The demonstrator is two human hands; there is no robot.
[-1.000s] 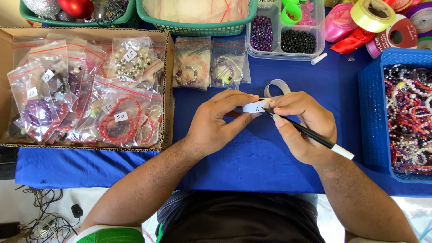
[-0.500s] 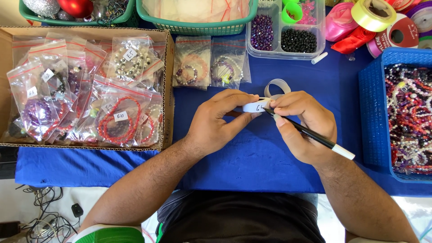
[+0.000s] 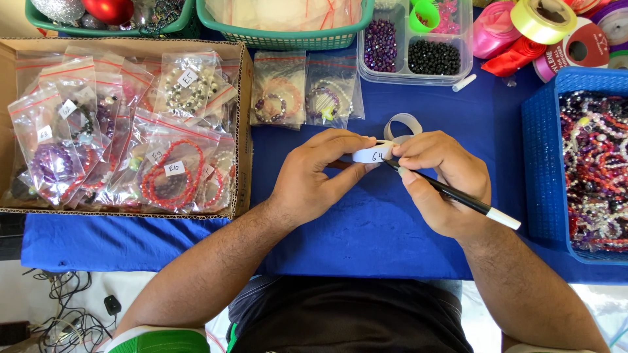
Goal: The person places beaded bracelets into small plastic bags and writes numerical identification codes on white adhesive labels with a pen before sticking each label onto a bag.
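My left hand [image 3: 318, 175] pinches the end of a white paper label strip [image 3: 370, 154] over the blue tablecloth [image 3: 366, 229]. The strip curls into a loop [image 3: 402, 124] just behind my fingers. My right hand [image 3: 443, 180] holds a black marker pen [image 3: 458, 197] with a white end, its tip touching the strip's right edge, where handwriting shows. Both hands meet at the table's middle.
A cardboard box [image 3: 243, 131] of bagged bracelets sits at left. Two bagged bracelets [image 3: 304, 98] lie behind my hands. A blue basket [image 3: 543, 170] of beads stands at right, a clear bead organiser [image 3: 412, 55] and ribbon rolls [image 3: 549, 33] at the back.
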